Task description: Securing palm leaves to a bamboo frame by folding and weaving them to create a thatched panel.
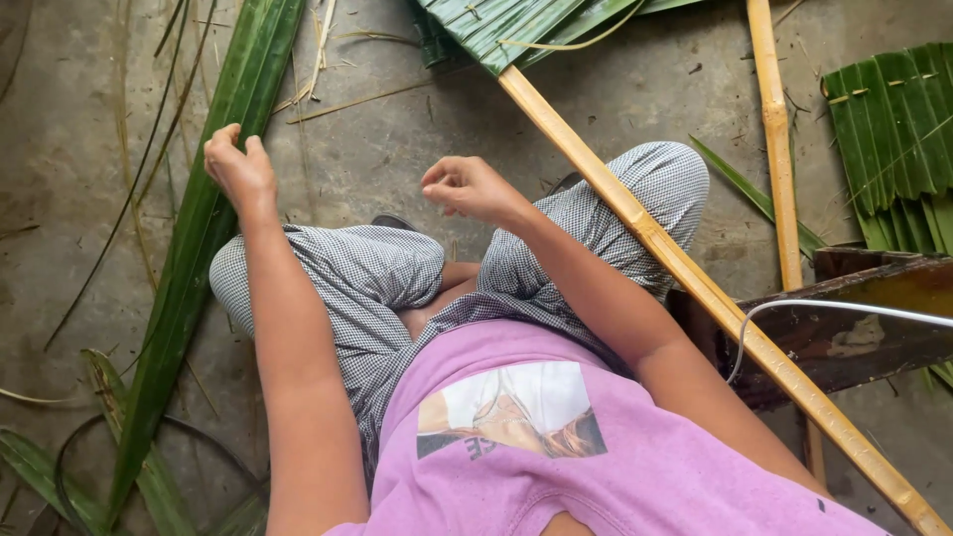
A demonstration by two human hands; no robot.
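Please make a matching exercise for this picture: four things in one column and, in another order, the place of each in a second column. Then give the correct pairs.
Things:
1. long green palm leaf
2. yellow bamboo pole lying diagonally
3. white cable
4. folded green leaf panel pinned with thin sticks

Places:
A. on the floor at the upper right edge
B. over the dark wooden bench
C. at the fingers of the left hand
D. running beside the right forearm

Pairs: 1-C, 2-D, 3-B, 4-A
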